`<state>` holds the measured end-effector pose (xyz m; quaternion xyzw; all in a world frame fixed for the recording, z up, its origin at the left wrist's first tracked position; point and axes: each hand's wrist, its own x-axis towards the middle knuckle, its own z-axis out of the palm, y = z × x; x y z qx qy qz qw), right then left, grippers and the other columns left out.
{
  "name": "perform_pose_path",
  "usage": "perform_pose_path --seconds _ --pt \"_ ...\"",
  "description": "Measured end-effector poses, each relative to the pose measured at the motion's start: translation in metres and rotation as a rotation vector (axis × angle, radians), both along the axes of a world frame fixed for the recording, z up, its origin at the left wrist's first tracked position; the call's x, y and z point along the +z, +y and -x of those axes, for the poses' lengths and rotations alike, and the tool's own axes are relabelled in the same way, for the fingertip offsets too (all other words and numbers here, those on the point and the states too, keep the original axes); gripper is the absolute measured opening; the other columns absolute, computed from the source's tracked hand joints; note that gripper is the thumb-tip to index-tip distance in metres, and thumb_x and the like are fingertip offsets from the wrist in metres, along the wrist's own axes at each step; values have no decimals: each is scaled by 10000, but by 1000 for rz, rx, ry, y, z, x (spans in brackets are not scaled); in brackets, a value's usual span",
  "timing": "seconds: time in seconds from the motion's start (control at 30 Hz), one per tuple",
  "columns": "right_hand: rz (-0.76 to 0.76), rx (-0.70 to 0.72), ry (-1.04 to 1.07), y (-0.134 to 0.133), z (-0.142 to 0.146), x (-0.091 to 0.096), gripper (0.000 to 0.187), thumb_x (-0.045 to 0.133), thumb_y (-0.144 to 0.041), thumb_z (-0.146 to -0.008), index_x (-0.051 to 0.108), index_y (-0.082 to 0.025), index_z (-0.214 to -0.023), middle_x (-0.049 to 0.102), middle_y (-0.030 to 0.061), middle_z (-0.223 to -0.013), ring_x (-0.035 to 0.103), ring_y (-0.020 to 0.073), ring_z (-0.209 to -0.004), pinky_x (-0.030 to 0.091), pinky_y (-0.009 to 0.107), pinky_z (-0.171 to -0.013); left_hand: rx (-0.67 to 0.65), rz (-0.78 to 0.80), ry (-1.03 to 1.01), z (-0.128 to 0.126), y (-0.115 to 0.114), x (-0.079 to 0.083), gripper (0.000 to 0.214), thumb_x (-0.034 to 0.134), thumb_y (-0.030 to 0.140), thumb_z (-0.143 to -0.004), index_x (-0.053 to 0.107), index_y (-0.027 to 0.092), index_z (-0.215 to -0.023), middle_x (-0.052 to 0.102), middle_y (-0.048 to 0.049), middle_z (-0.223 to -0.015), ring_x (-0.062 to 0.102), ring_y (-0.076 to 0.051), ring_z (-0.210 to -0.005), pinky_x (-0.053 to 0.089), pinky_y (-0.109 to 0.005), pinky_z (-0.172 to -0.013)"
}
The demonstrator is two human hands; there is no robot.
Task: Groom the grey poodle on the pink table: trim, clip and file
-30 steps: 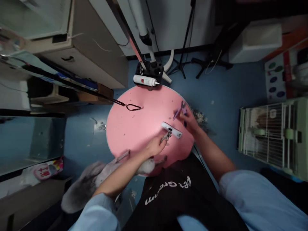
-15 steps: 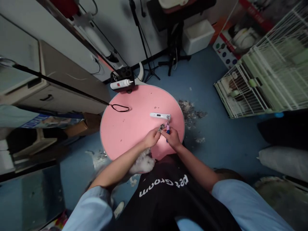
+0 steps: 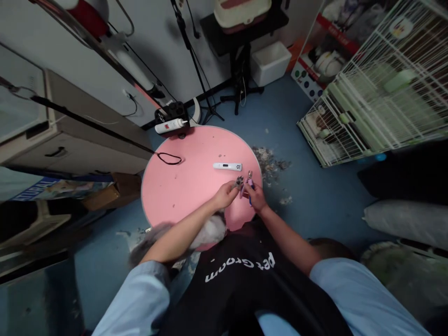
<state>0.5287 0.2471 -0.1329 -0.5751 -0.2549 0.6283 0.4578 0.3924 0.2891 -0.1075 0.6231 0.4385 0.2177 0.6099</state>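
My left hand (image 3: 224, 194) is closed round a small grey paw (image 3: 239, 181) of a fluffy grey-white animal (image 3: 206, 232) tucked under my left arm. My right hand (image 3: 256, 196) grips purple nail clippers (image 3: 249, 179), whose head sits right beside the paw. Both hands meet over the near right part of the round pink table (image 3: 182, 186). A white pen-shaped device (image 3: 227, 166) lies on the table just beyond my hands.
A black loop on a thin arm (image 3: 169, 159) hangs over the table's left side. A white tube (image 3: 170, 125) rests on a black holder at the far edge. Fur clumps (image 3: 269, 163) lie on the blue floor. Wire cages (image 3: 367, 107) stand right, cabinets left.
My right hand brought the purple clippers from the table's right side to the paw held in my left hand. The view swung right.
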Motion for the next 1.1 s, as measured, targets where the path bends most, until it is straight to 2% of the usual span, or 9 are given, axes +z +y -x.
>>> perform_pose_path --seconds 0.07,0.17,0.3,0.57,0.73,0.83,0.93,1.03,1.1 --pt "-51 101 -246 -10 -14 -2 339 577 -520 -748 563 -184 -788 582 -1 -698 563 146 -641 484 305 -650 -4 11 17 0 1 1 197 473 321 -824 513 143 -751 473 26 -614 428 -99 -587 365 -222 -591" --pt "-180 203 -479 -26 -26 -2 356 612 -469 -755 562 -184 -962 612 20 -829 585 157 -735 494 317 -721 15 37 17 3 0 2 189 485 326 -804 503 149 -740 420 46 -577 375 -89 -552 324 -216 -563" --pt "-344 278 -617 -35 -30 4 436 651 -400 -747 554 -190 -1116 622 78 -1033 610 199 -930 497 354 -840 32 77 -12 1 -2 0 224 467 341 -814 529 140 -738 392 51 -548 349 -85 -534 302 -217 -551" --pt "-406 285 -814 -34 -46 13 364 682 -341 -718 633 -205 -1052 648 83 -1014 613 231 -947 485 388 -875 -6 116 30 0 1 -2 234 502 366 -802 517 143 -732 376 64 -520 311 -71 -491 261 -209 -502" --pt "-371 316 -705 -37 -48 11 368 658 -297 -714 617 -211 -1069 630 71 -1019 595 217 -943 466 365 -882 -28 153 0 -1 -2 -2 280 477 418 -834 496 149 -760 350 71 -511 287 -63 -457 237 -204 -458" --pt "-254 167 -559 -35 -41 8 355 590 -244 -714 574 -193 -1065 611 41 -920 585 177 -816 478 336 -808 -60 110 35 -6 -4 -1 288 488 427 -836 480 155 -739 375 56 -534 325 -69 -480 278 -204 -473" --pt "-163 9 -352 -28 -31 5 290 587 -261 -688 544 -188 -965 581 -3 -780 549 143 -674 482 298 -690 -126 -2 67 -12 -7 0 296 477 420 -850 517 148 -739 471 12 -614 437 -103 -585 379 -229 -574" --pt "-126 -51 -210 -21 -25 6 323 643 -291 -639 518 -199 -922 560 -30 -720 518 119 -588 463 266 -586 -200 -73 68 -17 -9 1 304 445 401 -878 587 140 -814 579 -38 -756 519 -143 -730 435 -263 -708" --pt "-114 -56 -170 -17 -25 9 346 665 -293 -621 513 -206 -919 548 -45 -696 497 105 -542 446 252 -536 -231 -63 82 -19 -8 2 343 405 407 -901 603 141 -810 592 -40 -751 526 -143 -725 442 -262 -716"
